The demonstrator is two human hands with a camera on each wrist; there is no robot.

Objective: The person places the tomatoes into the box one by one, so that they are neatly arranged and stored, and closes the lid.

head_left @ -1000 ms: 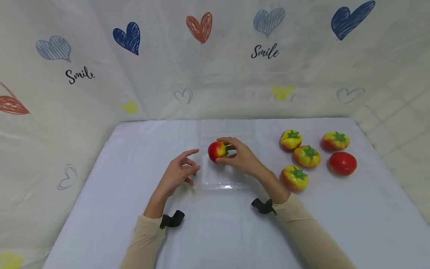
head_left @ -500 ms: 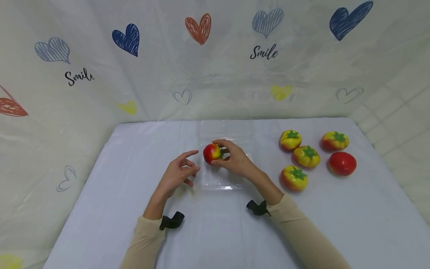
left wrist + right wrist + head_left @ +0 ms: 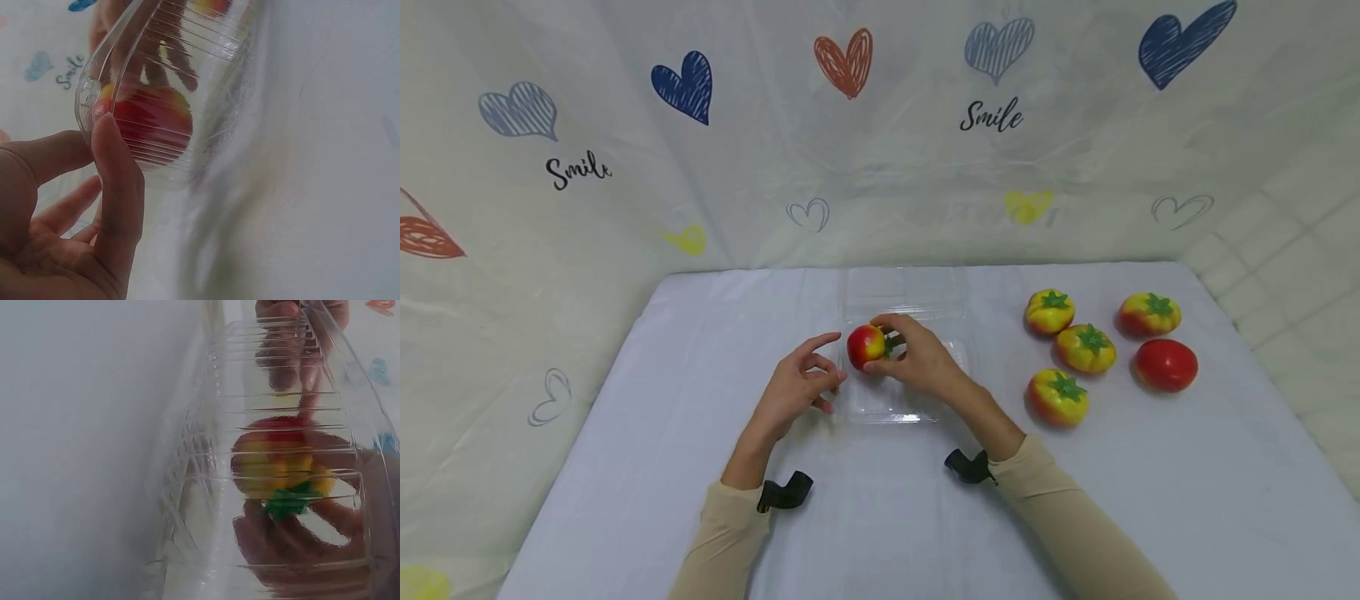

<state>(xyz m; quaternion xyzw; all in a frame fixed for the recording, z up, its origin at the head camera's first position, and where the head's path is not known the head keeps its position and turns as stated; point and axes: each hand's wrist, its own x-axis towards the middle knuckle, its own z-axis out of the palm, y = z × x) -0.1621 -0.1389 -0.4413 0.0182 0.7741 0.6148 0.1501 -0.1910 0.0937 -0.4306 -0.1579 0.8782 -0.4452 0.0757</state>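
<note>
My right hand (image 3: 925, 360) pinches a red and yellow toy tomato (image 3: 866, 347) with a green leafy top. The tomato sits over the left part of a clear plastic clamshell box (image 3: 898, 406), whose lid lies open toward the back. Through the box's ribbed wall, the right wrist view shows the tomato (image 3: 275, 465) with fingers around it. My left hand (image 3: 792, 387) is by the box's left edge, its fingers spread and lightly bent. In the left wrist view, a fingertip (image 3: 107, 125) of it touches the box rim. How firmly it bears there cannot be told.
To the right on the white tablecloth (image 3: 880, 517) lie several more toy tomatoes (image 3: 1084, 348), mostly yellow-red with green tops. One red tomato (image 3: 1165, 365) shows no green top. Behind the table hangs a pale curtain (image 3: 902, 167) printed with hearts.
My right hand has carried the toy tomato slightly left and nearer to me, toward the box's left side. The left hand has stayed in place at the edge.
</note>
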